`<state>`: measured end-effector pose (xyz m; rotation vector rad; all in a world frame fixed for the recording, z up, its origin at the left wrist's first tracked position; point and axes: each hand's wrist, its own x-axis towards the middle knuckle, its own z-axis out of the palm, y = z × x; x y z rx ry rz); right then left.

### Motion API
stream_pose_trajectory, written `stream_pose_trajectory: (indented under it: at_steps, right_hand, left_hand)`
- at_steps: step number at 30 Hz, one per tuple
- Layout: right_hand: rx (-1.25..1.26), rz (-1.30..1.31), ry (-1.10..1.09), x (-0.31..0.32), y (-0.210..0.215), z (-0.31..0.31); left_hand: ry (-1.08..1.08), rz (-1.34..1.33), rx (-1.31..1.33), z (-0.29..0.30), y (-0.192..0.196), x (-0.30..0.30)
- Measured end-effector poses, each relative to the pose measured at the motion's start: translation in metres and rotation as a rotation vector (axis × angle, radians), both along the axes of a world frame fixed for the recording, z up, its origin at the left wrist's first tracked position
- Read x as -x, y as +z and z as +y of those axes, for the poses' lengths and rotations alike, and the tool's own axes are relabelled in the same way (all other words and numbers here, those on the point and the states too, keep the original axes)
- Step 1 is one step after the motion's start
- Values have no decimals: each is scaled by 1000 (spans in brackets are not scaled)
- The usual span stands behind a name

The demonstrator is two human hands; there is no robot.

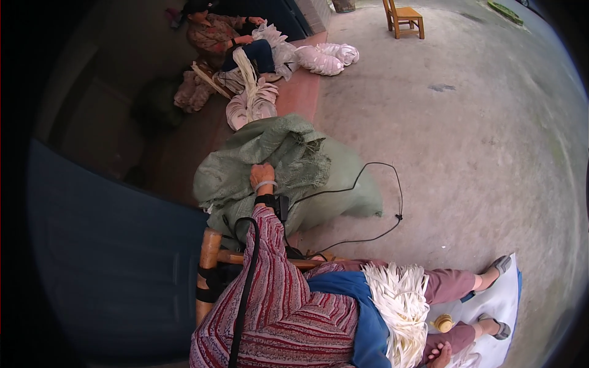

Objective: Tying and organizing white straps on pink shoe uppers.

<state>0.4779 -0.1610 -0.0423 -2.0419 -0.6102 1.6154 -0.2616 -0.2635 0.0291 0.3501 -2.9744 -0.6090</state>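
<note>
My left hand (262, 176) is closed on the cloth of a large green woven sack (350, 184), beside the bunched mouth of the sack. A pale band and a black strap with a small device circle that wrist. My right hand (440, 356) is low in the view near my thigh, its fingers curled; what they hold, if anything, is hidden. Across my lap, over a blue apron (343, 294), lies a thick bundle of pale flat strips (399, 300). Between my legs sits a small round straw-coloured woven piece (443, 323). The inside of the sack cannot be seen.
A black cable (400, 214) loops over the sack and ground. White sheeting (485, 300) lies under my feet. Another person (215, 37) sits far left, handling pale material, near pale coiled bundles (254, 107). A wooden chair (404, 21) stands far off.
</note>
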Motion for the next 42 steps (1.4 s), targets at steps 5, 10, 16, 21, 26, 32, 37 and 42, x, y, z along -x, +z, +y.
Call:
stream_pose_trajectory:
  at_steps: [5, 10, 16, 21, 26, 32, 37, 42]
  right_hand:
    - [1, 54, -45, -7, -17, 3]
    - [39, 41, 24, 5, -1, 10]
    - [-138, 68, 32, -45, -55, 0]
    - [-148, 100, 36, -40, -55, -1]
    - [-165, 148, -8, -31, -40, 0]
    - [-32, 66, -1, 2, 2, 7]
    - [30, 41, -9, 14, 16, 12]
    - [38, 58, 21, 17, 25, 23]
  left_hand:
    - [-347, -241, 373, -35, -20, 38]
    - [-493, -229, 246, 15, 4, -10]
    - [-768, -521, 206, 23, 19, -45]
    - [-548, -104, 37, 13, -2, -61]
    - [-544, -151, -120, 26, 14, -61]
    - [-468, -205, -483, 12, -5, -48]
    - [-453, 248, -59, 22, 25, -57]
    - [-63, 474, -1017, 18, 86, -36]
